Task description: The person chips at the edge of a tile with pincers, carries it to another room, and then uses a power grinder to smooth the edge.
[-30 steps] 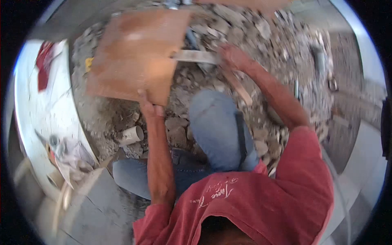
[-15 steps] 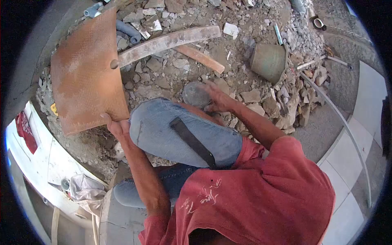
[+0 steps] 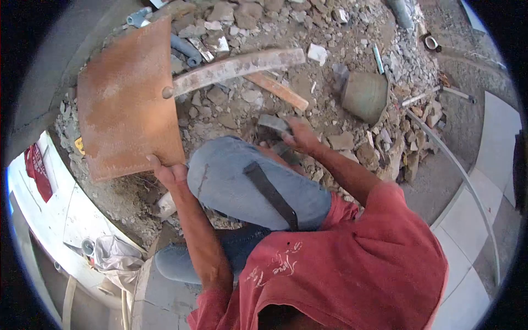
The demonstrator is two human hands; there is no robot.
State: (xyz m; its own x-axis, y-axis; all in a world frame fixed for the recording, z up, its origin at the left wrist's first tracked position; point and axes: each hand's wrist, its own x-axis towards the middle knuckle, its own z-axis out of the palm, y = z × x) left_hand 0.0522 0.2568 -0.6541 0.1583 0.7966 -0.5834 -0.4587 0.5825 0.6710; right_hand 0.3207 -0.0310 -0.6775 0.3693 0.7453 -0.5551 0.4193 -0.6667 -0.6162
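Soft, even light, curved edges (black corners)

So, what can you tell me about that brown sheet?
The brown sheet looks thin, roughly four-sided and finely textured, with paler, worn-looking patches; its material is unclear. A round spot, apparently a hole, sits near its right edge. The left hand grips its near right corner, thumb on top. It is above rubble; a pale strip ends at its right edge, contact unclear.

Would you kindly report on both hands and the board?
Left hand gripping brown board near its corner. Right hand on grey lump beside knee, grip unclear. Pale strip, rubble alongside board.
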